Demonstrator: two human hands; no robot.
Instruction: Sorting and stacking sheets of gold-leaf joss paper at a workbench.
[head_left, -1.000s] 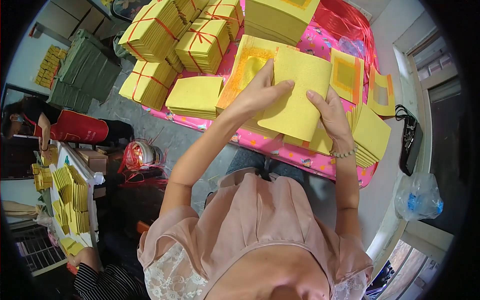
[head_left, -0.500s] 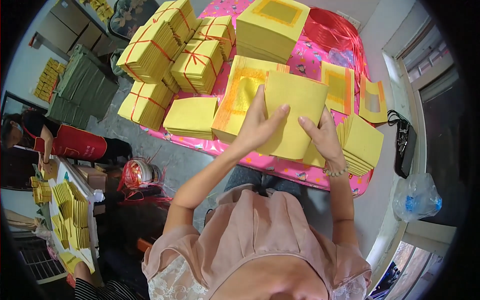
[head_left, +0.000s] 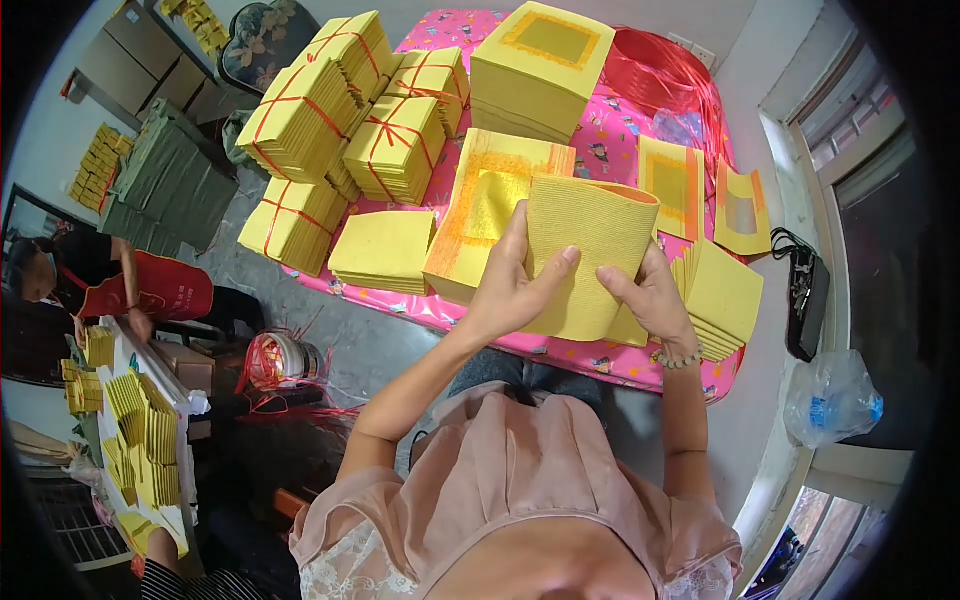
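Observation:
Between my two hands is a folded sheaf of yellow paper [head_left: 590, 225], its upper edge curved and orange at the fold. My left hand [head_left: 520, 285] grips its left side, thumb laid on the front. My right hand [head_left: 658, 295], with a beaded bracelet at the wrist, pinches the right side the same way. Just behind it lies a stack of yellow paper with orange borders and a gold square [head_left: 487, 190]. To the right of my right hand, a fanned pile of folded yellow paper [head_left: 722, 300] rests on the pink table cover [head_left: 440, 312].
Bundles tied with red string [head_left: 395, 148] stand at the back left, near a tall paper stack [head_left: 525, 95]. Red plastic string [head_left: 675, 85] is heaped at the back right. A black pouch [head_left: 808, 290] lies by the window. Co-workers [head_left: 100, 275] sit at another table on the left.
My hands have drawn the paper slightly down toward me, and its top now bends into a rounded fold. At left, the co-worker's arms have shifted over their table.

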